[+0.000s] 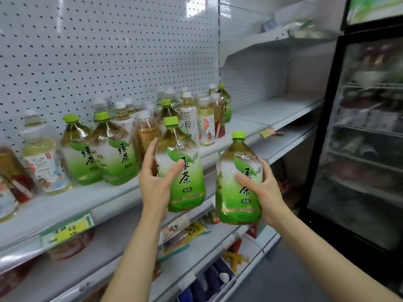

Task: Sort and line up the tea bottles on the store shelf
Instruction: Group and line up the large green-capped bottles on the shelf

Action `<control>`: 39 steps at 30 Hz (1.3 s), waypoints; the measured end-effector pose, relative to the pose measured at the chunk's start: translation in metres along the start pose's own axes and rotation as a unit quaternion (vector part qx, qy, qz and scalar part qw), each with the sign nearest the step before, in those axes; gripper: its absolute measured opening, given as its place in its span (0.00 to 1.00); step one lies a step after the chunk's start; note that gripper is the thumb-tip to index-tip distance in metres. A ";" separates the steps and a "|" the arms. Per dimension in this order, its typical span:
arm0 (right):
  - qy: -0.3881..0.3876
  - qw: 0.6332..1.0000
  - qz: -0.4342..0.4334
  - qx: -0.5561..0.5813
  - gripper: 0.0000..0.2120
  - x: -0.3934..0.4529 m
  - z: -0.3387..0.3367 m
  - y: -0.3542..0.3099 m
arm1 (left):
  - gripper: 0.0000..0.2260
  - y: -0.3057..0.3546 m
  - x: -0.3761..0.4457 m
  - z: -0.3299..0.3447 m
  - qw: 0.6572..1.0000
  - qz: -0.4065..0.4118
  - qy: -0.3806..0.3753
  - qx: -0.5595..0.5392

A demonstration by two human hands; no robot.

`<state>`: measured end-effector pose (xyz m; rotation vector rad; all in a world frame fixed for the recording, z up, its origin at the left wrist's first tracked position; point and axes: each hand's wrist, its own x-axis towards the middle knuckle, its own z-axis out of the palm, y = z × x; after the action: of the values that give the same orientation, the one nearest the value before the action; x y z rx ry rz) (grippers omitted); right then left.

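In the head view, two green tea bottles (99, 151) are seen standing side by side at the front of the shelf (65, 205), labels facing out, so a row of this kind is judged as begun. Behind and to their right, a mixed cluster (196, 114) of white-capped and green-capped bottles is left crowded together, and more pale bottles (43, 158) stand at the far left; most of the sorting is judged still to be done.

Two further green tea bottles are held in front of the shelf edge, neither set down yet. The left bottle (183, 168) is grasped by the left hand (156, 182), the fingers wrapped behind it and the thumb pressed across its label. The right bottle (238, 182) is held lower and further out by the right hand (265, 188), the thumb laid on the label and the fingers curled behind. Both grips are closed firmly around their bottles.
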<state>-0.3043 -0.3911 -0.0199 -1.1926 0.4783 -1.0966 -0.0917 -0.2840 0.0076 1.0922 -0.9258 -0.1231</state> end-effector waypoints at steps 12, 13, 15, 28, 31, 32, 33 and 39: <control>0.071 0.997 -0.020 -0.033 0.32 0.095 -0.097 -0.008 | 0.37 -0.063 0.064 0.122 0.998 0.000 -0.065 -0.005; 0.078 0.996 -0.024 -0.038 0.33 0.104 -0.105 -0.009 | 0.37 -0.068 0.069 0.130 0.997 -0.002 -0.073 -0.005; 0.084 0.995 -0.028 -0.038 0.33 0.121 -0.119 -0.010 | 0.36 -0.078 0.079 0.148 0.997 -0.006 -0.079 -0.009; 0.001 1.000 -0.010 -0.026 0.34 0.250 -0.223 -0.027 | 0.37 -0.105 0.110 0.276 1.000 -0.019 -0.009 -0.021; -0.030 1.000 0.002 -0.008 0.34 0.281 -0.237 -0.032 | 0.37 -0.111 0.113 0.296 1.000 -0.017 0.012 -0.017; -0.040 0.999 0.002 -0.012 0.34 0.291 -0.241 -0.032 | 0.36 -0.113 0.115 0.301 1.000 -0.023 0.014 -0.014; -0.049 0.999 0.002 -0.015 0.35 0.300 -0.244 -0.032 | 0.36 -0.116 0.118 0.305 0.999 -0.027 0.016 -0.013; -0.079 0.997 -0.007 -0.008 0.36 0.358 -0.248 -0.027 | 0.36 -0.125 0.144 0.322 0.999 0.009 0.049 0.010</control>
<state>-0.3551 -0.8238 0.0002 -1.2869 0.3568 -1.0022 -0.1815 -0.6462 0.0362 1.0978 -0.8499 -0.0445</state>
